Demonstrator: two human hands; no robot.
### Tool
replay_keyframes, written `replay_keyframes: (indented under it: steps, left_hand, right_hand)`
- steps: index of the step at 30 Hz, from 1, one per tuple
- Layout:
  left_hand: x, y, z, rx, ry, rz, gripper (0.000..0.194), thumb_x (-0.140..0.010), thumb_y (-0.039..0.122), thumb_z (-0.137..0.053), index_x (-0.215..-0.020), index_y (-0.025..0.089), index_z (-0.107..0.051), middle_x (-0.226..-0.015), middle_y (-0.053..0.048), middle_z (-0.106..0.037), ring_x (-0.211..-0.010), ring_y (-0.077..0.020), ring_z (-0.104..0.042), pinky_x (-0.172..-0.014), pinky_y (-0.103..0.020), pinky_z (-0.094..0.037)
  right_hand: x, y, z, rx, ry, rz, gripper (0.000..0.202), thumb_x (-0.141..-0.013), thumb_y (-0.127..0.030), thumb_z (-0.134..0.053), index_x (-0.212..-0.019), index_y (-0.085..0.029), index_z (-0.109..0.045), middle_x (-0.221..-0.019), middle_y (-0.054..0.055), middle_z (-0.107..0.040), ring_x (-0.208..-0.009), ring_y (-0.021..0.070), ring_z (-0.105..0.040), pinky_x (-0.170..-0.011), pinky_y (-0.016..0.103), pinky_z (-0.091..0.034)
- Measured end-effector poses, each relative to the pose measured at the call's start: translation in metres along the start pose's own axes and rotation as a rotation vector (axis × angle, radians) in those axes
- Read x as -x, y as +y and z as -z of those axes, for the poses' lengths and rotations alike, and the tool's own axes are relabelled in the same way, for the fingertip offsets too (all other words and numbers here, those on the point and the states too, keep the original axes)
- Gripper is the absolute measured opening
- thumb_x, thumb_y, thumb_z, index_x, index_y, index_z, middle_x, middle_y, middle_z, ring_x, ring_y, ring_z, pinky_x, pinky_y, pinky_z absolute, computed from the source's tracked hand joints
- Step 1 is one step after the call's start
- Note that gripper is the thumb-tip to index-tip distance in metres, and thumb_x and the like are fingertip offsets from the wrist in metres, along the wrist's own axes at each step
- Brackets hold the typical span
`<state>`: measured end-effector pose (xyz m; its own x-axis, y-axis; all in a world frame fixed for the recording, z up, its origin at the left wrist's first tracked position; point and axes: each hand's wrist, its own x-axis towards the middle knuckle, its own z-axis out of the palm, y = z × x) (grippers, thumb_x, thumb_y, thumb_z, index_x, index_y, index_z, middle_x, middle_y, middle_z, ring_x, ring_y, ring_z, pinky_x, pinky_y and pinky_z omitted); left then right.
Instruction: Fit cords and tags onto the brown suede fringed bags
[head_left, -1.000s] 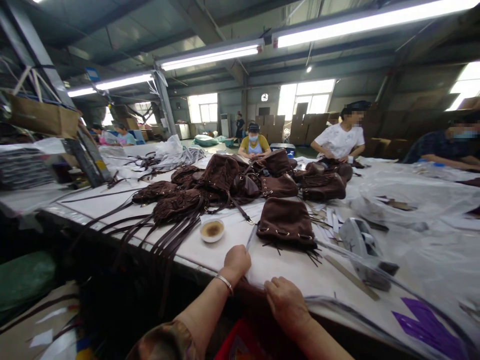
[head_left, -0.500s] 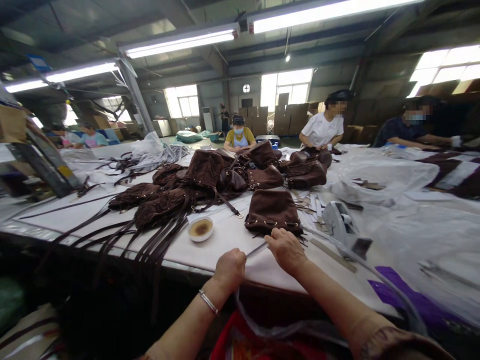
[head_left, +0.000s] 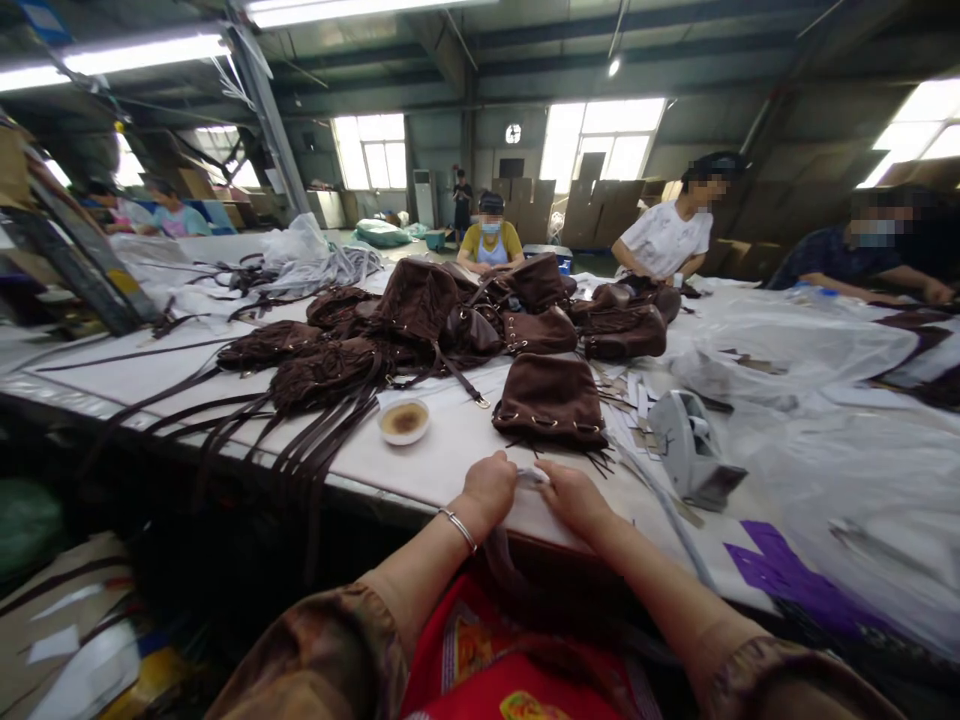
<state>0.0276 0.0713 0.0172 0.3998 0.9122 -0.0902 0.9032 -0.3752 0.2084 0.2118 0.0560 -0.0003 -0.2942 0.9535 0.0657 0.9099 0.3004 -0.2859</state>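
My left hand [head_left: 489, 490] is closed on a thin, pale grey strip [head_left: 532, 477] at the table's front edge. On the other side, my right hand [head_left: 576, 500] pinches the same strip, which bows up in the short gap between the two hands. A loose length of it hangs below my left hand. Just beyond my hands lies a dark brown drawstring bag [head_left: 549, 395], its eyeletted end towards me. Neither hand touches the bag.
Brown bags [head_left: 416, 300] are heaped behind, with dark straps [head_left: 300, 450] trailing over the front edge. A bowl [head_left: 403, 421] of brownish stuff stands left, a grey tape dispenser [head_left: 688, 445] right. Plastic sheeting [head_left: 847, 470] covers the right side. Several co-workers sit or stand beyond.
My hands have come closer together, and the strip, stretched straight before, now bends between them. The camera view has tilted downward.
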Motion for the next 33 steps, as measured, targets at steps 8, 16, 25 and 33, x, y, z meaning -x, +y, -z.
replay_keyframes:
  steps: [8,16,25,33]
  left_hand:
    - [-0.003,-0.006,-0.003,0.030,-0.026,-0.026,0.029,-0.085,0.009,-0.045,-0.098,0.010,-0.072,-0.099,-0.015,-0.065,-0.090,-0.0231,-0.065,-0.081,-0.032,-0.052]
    - [-0.005,-0.012,-0.006,0.025,-0.009,-0.081,0.027,-0.087,0.011,-0.045,-0.093,0.010,-0.072,-0.097,-0.015,-0.065,-0.087,-0.0252,-0.066,-0.078,-0.034,-0.054]
    - [0.022,-0.009,-0.012,0.070,0.029,-0.134,0.031,-0.094,0.023,-0.043,-0.091,0.014,-0.072,-0.094,-0.013,-0.065,-0.087,-0.0216,-0.065,-0.080,-0.032,-0.053]
    - [0.035,0.005,-0.016,0.100,0.064,-0.012,0.033,-0.095,0.026,-0.040,-0.093,0.011,-0.069,-0.094,-0.015,-0.066,-0.087,-0.0234,-0.066,-0.080,-0.034,-0.054]
  right_hand:
    - [0.009,0.010,0.030,-0.178,-0.233,0.489,0.048,-0.081,-0.001,-0.045,-0.119,-0.022,-0.066,-0.089,0.003,-0.066,-0.082,0.0142,-0.060,-0.077,0.023,-0.045]
    - [-0.008,0.015,0.024,-0.131,-0.278,0.562,0.031,-0.084,-0.002,-0.045,-0.082,-0.019,-0.071,-0.086,0.003,-0.062,-0.077,0.0142,-0.055,-0.072,0.024,-0.040]
    - [-0.006,0.014,-0.011,-0.231,0.049,0.379,0.016,-0.087,-0.015,-0.056,-0.081,-0.018,-0.071,-0.095,0.008,-0.061,-0.089,0.0190,-0.057,-0.083,0.030,-0.046]
    - [-0.002,-0.005,-0.021,-0.175,0.146,0.206,0.016,-0.083,-0.010,-0.052,-0.071,-0.017,-0.060,-0.079,0.005,-0.057,-0.078,0.0181,-0.056,-0.075,0.028,-0.044]
